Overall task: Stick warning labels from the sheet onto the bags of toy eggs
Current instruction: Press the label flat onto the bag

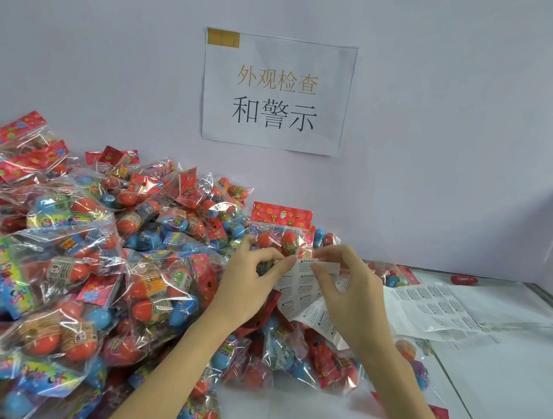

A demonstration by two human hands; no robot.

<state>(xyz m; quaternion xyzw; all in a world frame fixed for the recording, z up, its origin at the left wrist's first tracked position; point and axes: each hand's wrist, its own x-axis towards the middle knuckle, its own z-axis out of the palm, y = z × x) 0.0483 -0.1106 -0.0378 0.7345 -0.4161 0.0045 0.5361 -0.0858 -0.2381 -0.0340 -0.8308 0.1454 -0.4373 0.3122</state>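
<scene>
— What were the hands doing?

— The left hand (pixel 249 282) had its fingers (pixel 264 255) curled in, thumb and forefinger pinched narrow on the upper left edge of the label sheet (pixel 297 289), with a bag of toy eggs (pixel 281 232) held upright just behind those fingers. The right hand (pixel 349 295) pinched the sheet's top right part, its thumb and forefinger tips close together; whether they gripped a single label or the sheet's backing I could not tell.

— Where was the bag's header?

— Above both hands, a red card with flowers. Red eggs showed through the clear film just over the fingertips.

— Any writing?

— The small labels between the hands each read "WARNING" beside a triangle; the finer print was too small. Well above the fingers, a paper notice (pixel 276 92) on the wall read "外观检查" in gold and "和警示" in black. Left of the left hand, some eggs in the heap of bags (pixel 65 264) carried a "6+" mark.

— Anything to the right?

— More label sheets (pixel 436 308) lay flat on the counter (pixel 506 390) right of the right hand, and a loose red egg (pixel 464 280) beyond them.
</scene>
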